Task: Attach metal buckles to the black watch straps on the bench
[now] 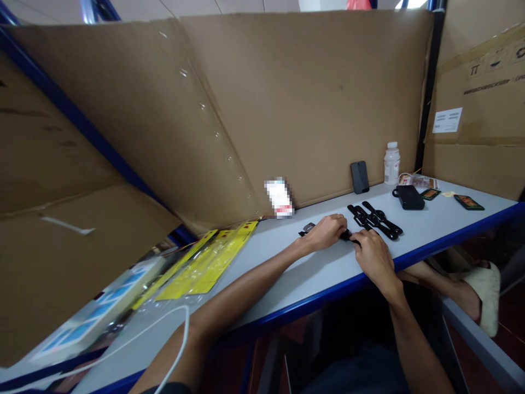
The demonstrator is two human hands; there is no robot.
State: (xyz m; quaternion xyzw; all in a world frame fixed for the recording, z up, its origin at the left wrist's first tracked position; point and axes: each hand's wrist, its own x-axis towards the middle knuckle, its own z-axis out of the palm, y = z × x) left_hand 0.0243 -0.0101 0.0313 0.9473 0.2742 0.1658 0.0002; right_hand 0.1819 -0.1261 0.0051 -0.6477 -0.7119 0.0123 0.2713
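Note:
Both of my hands meet over the table (283,273), fingers curled in around a small black strap-like piece (346,235). My left hand (327,232) is closed on its left end, and my right hand (373,254) pinches the right end. Fingers cover most of it, so its full shape is hidden. Just beyond the right hand lie several black watch-like bands (375,220), side by side. To the left of my left hand, a small dark grey and black piece (309,226) rests on the tabletop.
Yellow-backed clear packets (223,260) and a white tray with blue pieces (98,312) lie left. A white cable (186,328) crosses my left arm. A phone (360,177), a bottle (392,164) and a black case (410,197) stand back right. Cardboard walls (295,109) enclose the table.

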